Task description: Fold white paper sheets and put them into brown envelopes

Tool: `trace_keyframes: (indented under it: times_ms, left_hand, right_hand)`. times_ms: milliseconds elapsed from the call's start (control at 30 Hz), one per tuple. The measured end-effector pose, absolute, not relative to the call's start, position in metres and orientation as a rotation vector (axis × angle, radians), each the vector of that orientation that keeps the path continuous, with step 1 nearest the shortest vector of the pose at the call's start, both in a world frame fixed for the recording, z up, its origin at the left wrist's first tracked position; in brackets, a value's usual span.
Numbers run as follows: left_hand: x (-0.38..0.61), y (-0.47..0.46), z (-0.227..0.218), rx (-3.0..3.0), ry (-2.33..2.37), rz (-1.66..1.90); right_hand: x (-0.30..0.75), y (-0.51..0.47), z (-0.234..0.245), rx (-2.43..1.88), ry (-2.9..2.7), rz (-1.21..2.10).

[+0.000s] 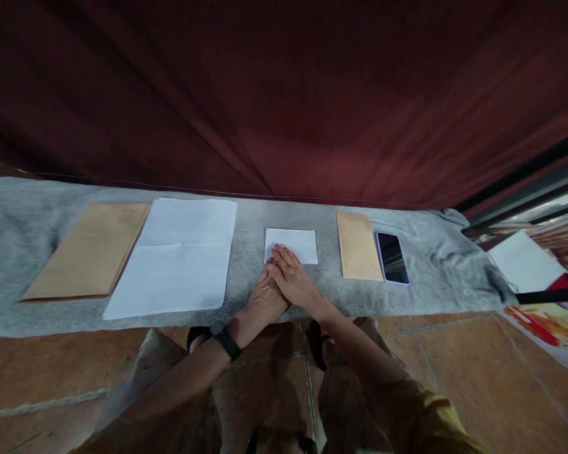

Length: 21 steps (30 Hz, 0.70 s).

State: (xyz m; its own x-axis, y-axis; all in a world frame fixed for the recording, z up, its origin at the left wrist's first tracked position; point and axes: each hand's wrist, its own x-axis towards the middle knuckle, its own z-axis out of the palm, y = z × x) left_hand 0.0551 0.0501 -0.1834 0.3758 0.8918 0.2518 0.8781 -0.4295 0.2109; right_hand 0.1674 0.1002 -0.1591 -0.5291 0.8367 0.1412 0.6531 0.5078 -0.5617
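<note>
A small folded white paper (297,243) lies on the grey cloth (23,221) in the middle. My right hand (291,276) lies flat, fingers stretched out together, its fingertips pressing the paper's near left corner. My left hand (264,295), with a black band on the wrist, lies flat under and beside the right hand, fingers extended towards the same paper edge. Neither hand grips anything.
Left of the hands lie a large white sheet (177,257) and a big brown envelope (92,249). To the right are a small brown envelope (357,254) and a dark phone (392,257). A dark red curtain hangs behind. White paper (525,260) and colourful print sit far right.
</note>
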Motion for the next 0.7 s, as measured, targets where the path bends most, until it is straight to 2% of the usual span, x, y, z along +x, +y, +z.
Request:
trace_keyframes:
  times_ms: [200, 467, 700]
  left_hand:
    - [0.055, 0.051, -0.181, 2.628, 1.63, 0.386]
    - [0.055, 0.05, -0.173, 2.593, 1.704, 0.423]
    - [0.051, 0.049, -0.171, 2.505, 1.791, 0.44]
  right_hand:
    - [0.181, 0.091, -0.155, -1.291, -2.471, 0.497]
    - [0.197, 0.084, -0.152, -1.305, -2.516, 0.485]
    - [0.213, 0.079, -0.157, -1.341, -2.547, 0.307]
